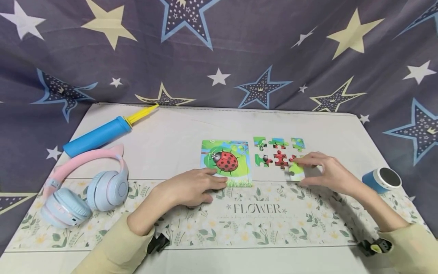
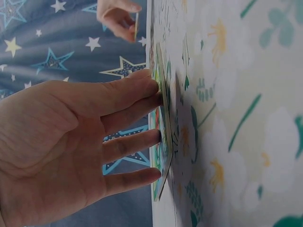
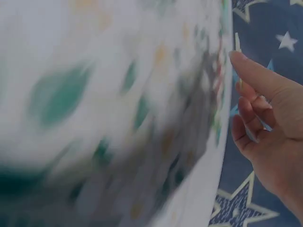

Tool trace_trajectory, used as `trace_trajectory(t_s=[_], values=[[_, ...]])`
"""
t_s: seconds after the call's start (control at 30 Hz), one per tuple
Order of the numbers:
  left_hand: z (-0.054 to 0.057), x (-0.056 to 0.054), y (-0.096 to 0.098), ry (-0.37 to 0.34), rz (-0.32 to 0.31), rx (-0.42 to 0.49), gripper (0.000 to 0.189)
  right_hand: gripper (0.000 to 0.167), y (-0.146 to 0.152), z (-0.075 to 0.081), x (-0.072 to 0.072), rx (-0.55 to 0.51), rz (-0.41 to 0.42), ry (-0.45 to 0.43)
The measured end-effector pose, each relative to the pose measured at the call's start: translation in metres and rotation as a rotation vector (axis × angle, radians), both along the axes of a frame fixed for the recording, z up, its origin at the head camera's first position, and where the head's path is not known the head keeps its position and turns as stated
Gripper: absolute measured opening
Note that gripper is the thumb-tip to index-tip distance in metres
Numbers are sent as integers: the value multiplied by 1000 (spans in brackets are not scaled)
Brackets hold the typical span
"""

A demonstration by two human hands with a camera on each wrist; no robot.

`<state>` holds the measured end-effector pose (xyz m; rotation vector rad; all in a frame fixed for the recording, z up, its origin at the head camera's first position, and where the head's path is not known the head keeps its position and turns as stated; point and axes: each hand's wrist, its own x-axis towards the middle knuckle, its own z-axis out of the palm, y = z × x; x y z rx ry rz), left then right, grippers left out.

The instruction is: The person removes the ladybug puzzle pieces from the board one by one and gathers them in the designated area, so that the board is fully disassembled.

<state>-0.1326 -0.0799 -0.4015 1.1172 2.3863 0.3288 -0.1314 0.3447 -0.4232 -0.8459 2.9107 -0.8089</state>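
My left hand (image 1: 193, 186) rests its fingertips on the lower left of a square ladybug puzzle board (image 1: 242, 173). In the left wrist view, the fingers (image 2: 130, 144) of that hand lie nearly straight against the thin board (image 2: 166, 123). To the right of the board, my right hand (image 1: 330, 173) pinches a green jigsaw piece (image 1: 296, 174) between thumb and fingers. That piece shows edge-on as a thin strip (image 3: 237, 41) in the right wrist view. Just beyond it lie several loose jigsaw pieces (image 1: 281, 160) in two rows, some red, some green and blue.
Pink and light-blue headphones (image 1: 111, 190) lie at the left, with a blue hand pump (image 1: 97, 136) with a yellow nozzle behind them. A small blue cylinder with a dark top (image 1: 380, 180) stands at the right. Star-patterned cloth (image 1: 219, 57) hangs behind the table.
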Motion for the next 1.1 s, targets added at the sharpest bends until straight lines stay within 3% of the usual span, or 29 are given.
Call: trace_trajectory(t_s=[0.2,0.43,0.73,0.9,1.1], values=[[2,0,-1,-8,9,-1,55,60,25,-12,6,-1,-32,-3],[1,0,-2,-12,4,-3,55,61,32,-22,5,-8,-42,17],[2,0,0,-18,3,1,55,61,31,-17,6,13,-54,62],[3,0,0,-17,1,-7,55,48,16,-8,0,-65,-78,104],[3,-1,-1,-21,-3,-4,56,40,-31,1,-16,-186,-130,111]])
